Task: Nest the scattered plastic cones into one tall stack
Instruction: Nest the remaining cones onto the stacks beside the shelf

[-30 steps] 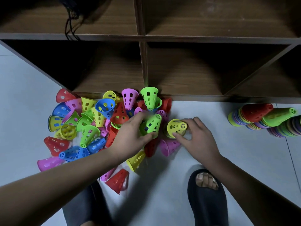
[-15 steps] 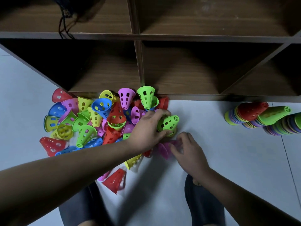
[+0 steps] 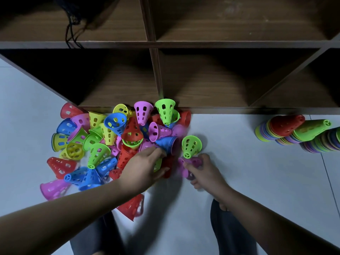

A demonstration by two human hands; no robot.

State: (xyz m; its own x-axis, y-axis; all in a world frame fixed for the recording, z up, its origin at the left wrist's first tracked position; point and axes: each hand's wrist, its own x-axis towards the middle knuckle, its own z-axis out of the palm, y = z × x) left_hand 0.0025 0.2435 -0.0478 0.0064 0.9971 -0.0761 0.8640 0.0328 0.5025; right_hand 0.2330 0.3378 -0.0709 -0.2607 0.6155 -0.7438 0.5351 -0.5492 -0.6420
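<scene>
Several loose perforated cones (image 3: 95, 144) in red, blue, green, yellow and purple lie heaped on the floor against the shelf. My left hand (image 3: 143, 169) reaches into the heap's right edge. Its thumb and fingers close round a red cone (image 3: 167, 163), and the fingertips touch the tip of a blue cone (image 3: 166, 143). My right hand (image 3: 204, 174) grips a blurred purple cone (image 3: 192, 162) on the floor. A green cone (image 3: 191, 145) lies free just above that hand. Two nested stacks lie on their sides at the right, one red-tipped (image 3: 286, 125) and one green-tipped (image 3: 311, 128).
A dark wooden shelf unit (image 3: 156, 80) with open compartments runs along the back, and black cords (image 3: 71, 34) hang at its upper left. Pale floor tiles (image 3: 230, 148) separate the heap from the stacks. My feet in black slippers (image 3: 231, 234) are at the bottom.
My left hand has let go of the green cone, which now lies by the right hand, and has dropped to the red cone. My right hand has taken hold of the purple cone.
</scene>
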